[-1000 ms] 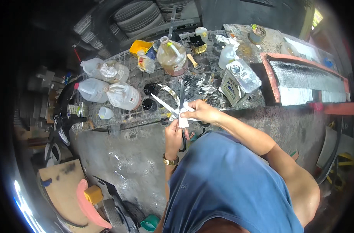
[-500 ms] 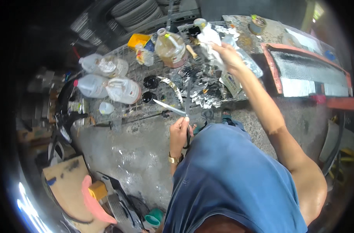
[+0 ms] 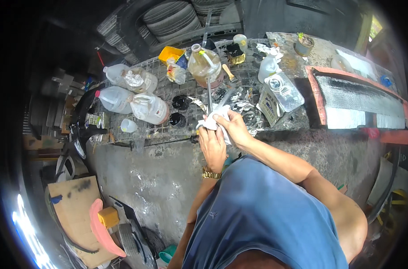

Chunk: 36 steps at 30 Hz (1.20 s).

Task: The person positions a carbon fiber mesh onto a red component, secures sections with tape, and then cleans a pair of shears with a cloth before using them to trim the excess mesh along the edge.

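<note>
A pair of scissors [image 3: 209, 95] points away from me over the bench edge, its two blades spread in a narrow V. My left hand [image 3: 213, 147], with a gold watch at the wrist, grips it low down; the handles are hidden by the fingers and cloth. My right hand [image 3: 236, 129] presses a crumpled white cloth [image 3: 207, 121] around the base of the blades, thumb on top. Both hands meet at the cloth. Just beyond lie paint-stained scraps and a large jug [image 3: 204, 67] of brownish liquid.
The grid-topped bench [image 3: 161, 131] carries several plastic jugs [image 3: 149, 108], a small white cup [image 3: 128, 126], a yellow container [image 3: 171, 54] and a clear tub [image 3: 287, 92]. A pink-edged mesh panel [image 3: 360, 85] lies at right. Cardboard [image 3: 74, 210] sits at lower left.
My right hand has come back from the far side of the bench with the white cloth and brought it onto the scissors. The scissors have turned, and the blades are closer together.
</note>
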Tool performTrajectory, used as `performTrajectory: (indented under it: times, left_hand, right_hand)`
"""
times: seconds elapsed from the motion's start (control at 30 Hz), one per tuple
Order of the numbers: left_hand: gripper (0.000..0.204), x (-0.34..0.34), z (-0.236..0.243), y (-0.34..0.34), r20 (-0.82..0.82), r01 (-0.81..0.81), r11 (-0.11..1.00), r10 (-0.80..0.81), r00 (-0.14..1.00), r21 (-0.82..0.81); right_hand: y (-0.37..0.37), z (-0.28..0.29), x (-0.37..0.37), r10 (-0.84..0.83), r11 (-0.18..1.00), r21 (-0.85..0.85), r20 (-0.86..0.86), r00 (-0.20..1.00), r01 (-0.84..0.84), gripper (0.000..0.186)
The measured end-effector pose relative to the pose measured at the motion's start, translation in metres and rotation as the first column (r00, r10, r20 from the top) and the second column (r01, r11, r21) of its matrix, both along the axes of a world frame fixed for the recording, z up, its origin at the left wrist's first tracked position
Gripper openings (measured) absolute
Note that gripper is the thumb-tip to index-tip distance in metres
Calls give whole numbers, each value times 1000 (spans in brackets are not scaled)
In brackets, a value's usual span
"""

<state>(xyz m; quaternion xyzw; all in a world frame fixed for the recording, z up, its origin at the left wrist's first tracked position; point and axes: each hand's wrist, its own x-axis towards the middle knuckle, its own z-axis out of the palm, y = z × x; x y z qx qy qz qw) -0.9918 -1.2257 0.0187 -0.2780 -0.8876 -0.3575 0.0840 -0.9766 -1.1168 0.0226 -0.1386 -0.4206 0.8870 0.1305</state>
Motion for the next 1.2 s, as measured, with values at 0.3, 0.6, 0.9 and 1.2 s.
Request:
performTrajectory:
  times: [0.3,0.6,0.9,1.2]
  left_hand:
    - [27,2,40,-17,-80,86,993,-93,993,-81]
    - [32,-4,3,-34,543,294,955,-264,797,32]
    - [32,10,26,-38,603,340,940,-259,754,-22]
    - [23,-6,7,-64,811,-51,893,-381,445,448]
  right_hand:
    - [21,-21,18,50,999,5,22,999,-50,17]
    - [22,-21,15,129,978,-179,142,981,-102,16]
    - [124,-19,-74,-198,980,-11,106,974,200,24]
    - [83,31,22,172,864,437,212,962,-250,28]
